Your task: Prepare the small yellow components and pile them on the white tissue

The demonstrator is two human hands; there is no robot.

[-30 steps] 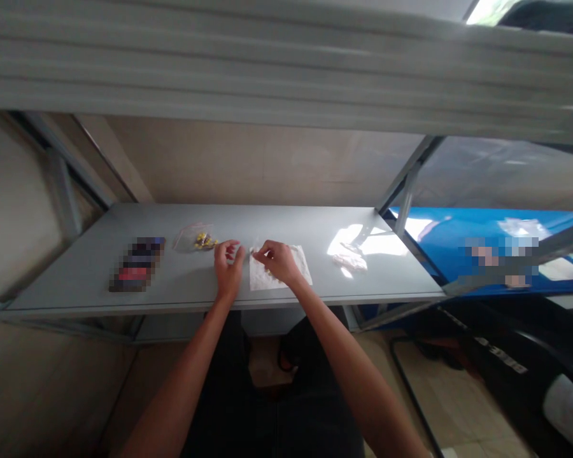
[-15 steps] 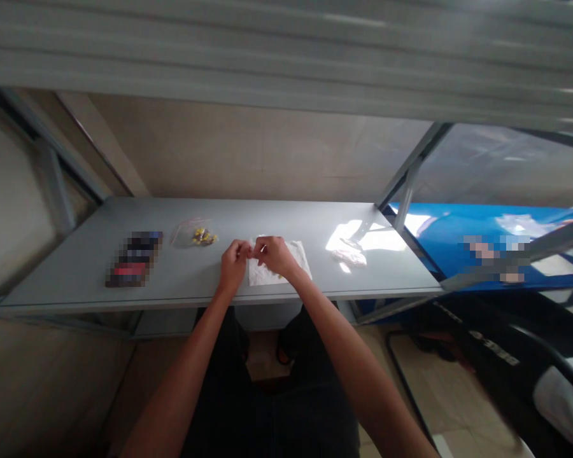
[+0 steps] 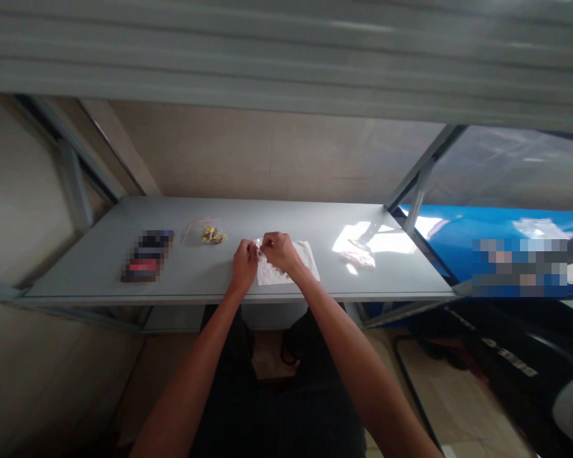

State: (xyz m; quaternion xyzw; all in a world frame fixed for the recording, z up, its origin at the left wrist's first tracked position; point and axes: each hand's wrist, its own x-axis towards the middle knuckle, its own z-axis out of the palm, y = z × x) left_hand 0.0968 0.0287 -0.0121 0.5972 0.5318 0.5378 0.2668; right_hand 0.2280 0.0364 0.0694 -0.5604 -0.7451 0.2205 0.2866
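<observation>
— On the grey shelf (image 3: 124, 267), what are the two hands doing?

— Both meet near the front edge, just over the middle. The left hand (image 3: 245, 259) and the right hand (image 3: 277, 250) have their fingertips pinched together on one tiny clear piece (image 3: 258, 244) held between them. It glints like thin plastic, but it is too small to tell its shape.

— So both grips are closed on it?

— Yes, thumb against fingers on each side, the two hands almost touching, with the small piece just above the shelf surface.

— What lies under them?

— A white paper napkin (image 3: 305, 264), roughly square, soft and slightly crinkled. The right hand covers its near left corner. A few small yellowish bits seem to sit on it beside the wrist, though they are blurred.

— And to the left?

— A small clear plastic bag (image 3: 198, 230), flat and shiny, with little yellow pieces (image 3: 213, 236) bunched at its right end. Farther left lies a dark flat rectangular thing (image 3: 147, 256), pixelated, so its surface cannot be read.

— To the right?

— A crumpled scrap of clear film (image 3: 359, 257) sits in a bright patch of sunlight, well apart from the hands. The shelf itself is smooth painted metal with slanted metal struts (image 3: 417, 178) at the back, and a blue sheet (image 3: 449, 235) lies beyond its right end.
</observation>
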